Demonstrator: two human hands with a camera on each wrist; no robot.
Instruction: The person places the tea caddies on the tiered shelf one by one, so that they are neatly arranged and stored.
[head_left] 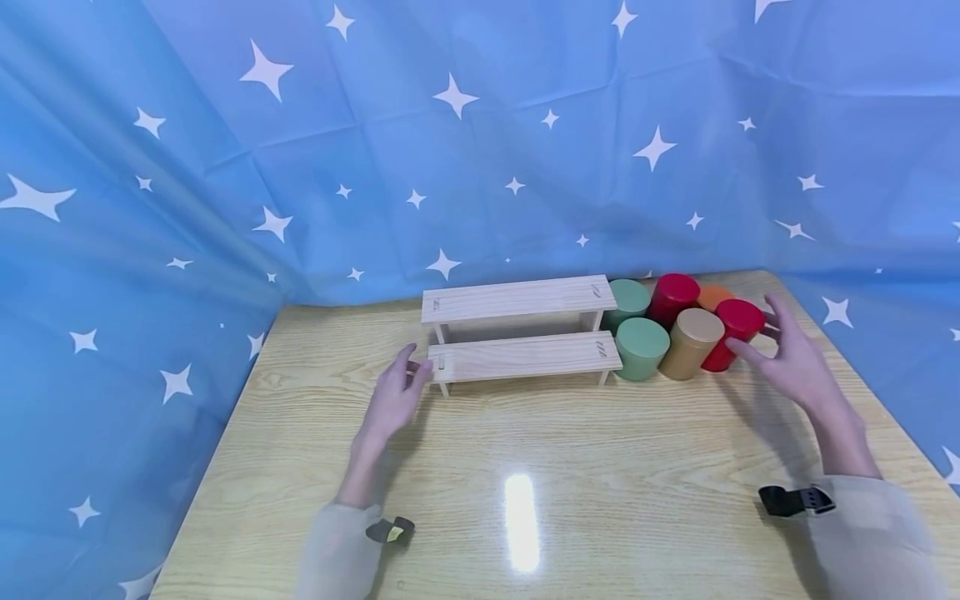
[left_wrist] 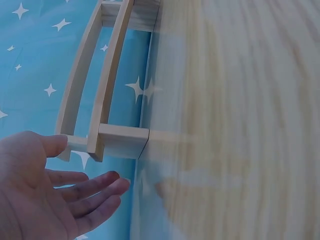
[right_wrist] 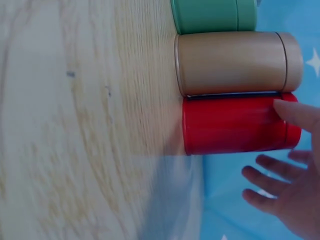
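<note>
Two pale wooden stands, a rear one [head_left: 517,300] and a lower front one [head_left: 525,357], are lined up one behind the other. At their left end is my left hand [head_left: 393,392], its fingers loosely spread and holding nothing. My right hand [head_left: 798,362] is beside the front red canister [head_left: 738,321]; in the right wrist view its thumb overlaps the lid end of the red canister [right_wrist: 235,125], while the other fingers stay apart from it. Whether the thumb touches is unclear. A gold canister [head_left: 692,346] stands to the left of that red one.
Other lidded canisters stand in the cluster: a front green one [head_left: 642,350], a rear green one [head_left: 628,300], a rear red one [head_left: 675,296] and a partly hidden orange one [head_left: 714,297]. All rest on a wooden table [head_left: 600,467] before a starry blue cloth [head_left: 495,142].
</note>
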